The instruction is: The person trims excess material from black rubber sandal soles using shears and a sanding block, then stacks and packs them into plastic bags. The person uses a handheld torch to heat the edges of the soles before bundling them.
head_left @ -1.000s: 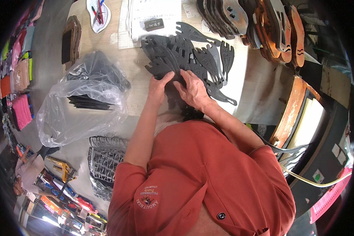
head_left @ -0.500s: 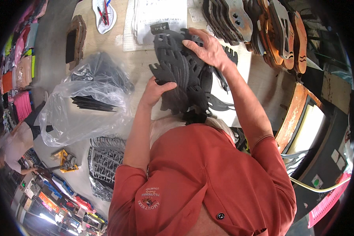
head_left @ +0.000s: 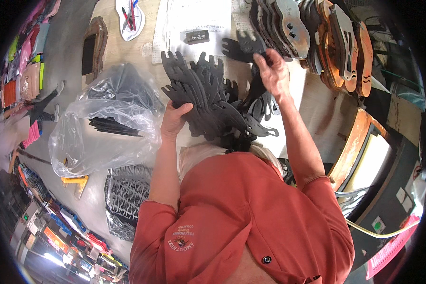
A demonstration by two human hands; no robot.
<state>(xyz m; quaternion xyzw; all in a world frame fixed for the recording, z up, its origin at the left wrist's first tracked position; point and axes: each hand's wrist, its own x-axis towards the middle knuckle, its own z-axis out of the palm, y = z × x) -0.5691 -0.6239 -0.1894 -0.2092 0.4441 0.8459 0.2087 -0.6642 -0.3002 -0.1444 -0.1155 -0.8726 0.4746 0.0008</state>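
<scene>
In the middle of the table, my left hand (head_left: 174, 118) is closed on the near left edge of a fanned stack of black cut-out pieces (head_left: 201, 99) with slots and finger-like ends. Farther right, my right hand (head_left: 273, 73) pinches a black cut-out piece (head_left: 245, 48), held apart from the stack. Beneath my right hand hang or lie more black pieces (head_left: 261, 106), partly covered, so I cannot tell which of them it touches. Other dark pieces show between the stack and my body.
A clear plastic bag (head_left: 75, 151) with black pieces inside lies left. Beyond are papers (head_left: 194, 19), a small dark block (head_left: 197, 36) and a white tray (head_left: 128, 23) of pens. Metal cutting dies (head_left: 291, 28) stand far right. A wrapped bundle (head_left: 128, 194) sits below left.
My right hand has moved off the stack, to the right, with a black piece. The stack in my left hand has shifted left and fanned out.
</scene>
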